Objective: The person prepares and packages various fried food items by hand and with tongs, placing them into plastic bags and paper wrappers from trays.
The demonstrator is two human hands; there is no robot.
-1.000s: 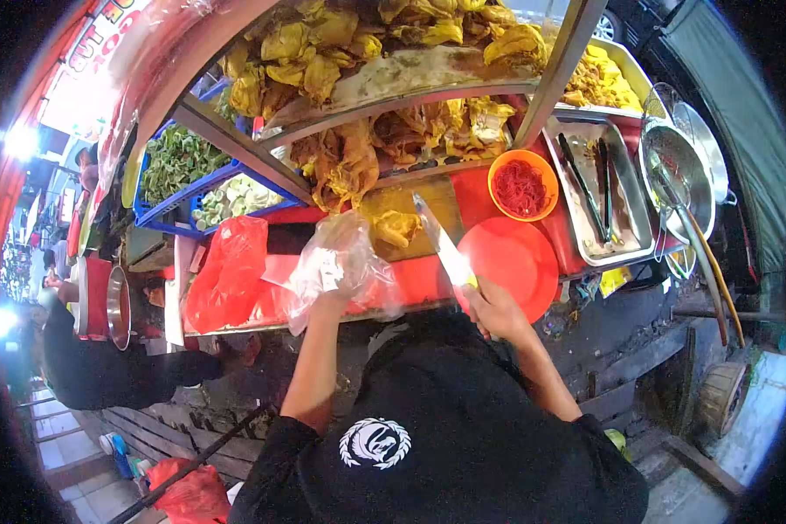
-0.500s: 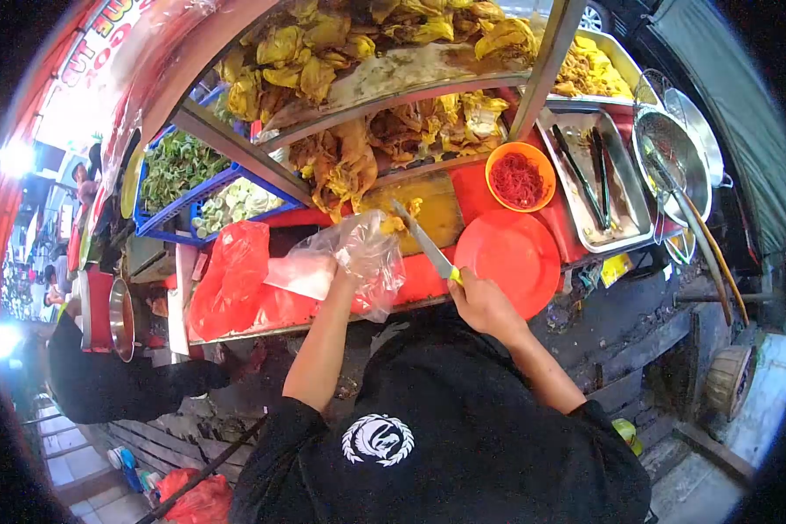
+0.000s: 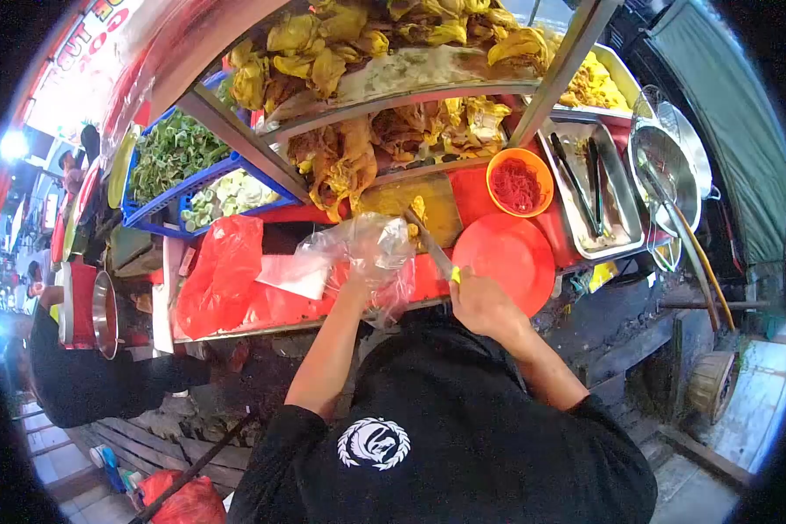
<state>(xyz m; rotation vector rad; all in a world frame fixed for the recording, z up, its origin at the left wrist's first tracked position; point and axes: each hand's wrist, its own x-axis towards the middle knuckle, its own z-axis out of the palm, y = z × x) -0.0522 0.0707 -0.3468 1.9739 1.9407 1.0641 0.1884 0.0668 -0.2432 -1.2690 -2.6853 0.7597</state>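
A knife (image 3: 430,242) is in my right hand (image 3: 483,301), its blade slanting up and left over a yellow-stained cutting board (image 3: 437,205). A small yellow piece (image 3: 419,208) lies by the blade's tip. My left hand (image 3: 368,265) is inside or behind a clear plastic bag (image 3: 393,284) at the board's front left edge; the plastic blurs its fingers, so their pose is unclear. Beside my right hand is a red plate (image 3: 520,262). White paper (image 3: 295,274) and a red plastic bag (image 3: 227,284) lie to the left of my left hand.
Yellow cooked chicken (image 3: 341,166) fills the rack ahead. Blue baskets (image 3: 170,201) hold greens and cut vegetables. Rightward are an orange bowl (image 3: 543,196) of red shreds, a metal tray (image 3: 620,229) with tongs, and strainers (image 3: 672,166). Another person's dark sleeve (image 3: 162,371) is at left.
My left hand and the clear bag have shifted slightly right. The knife tip has moved a little right and down, by the yellow piece. The whole view has shifted slightly.
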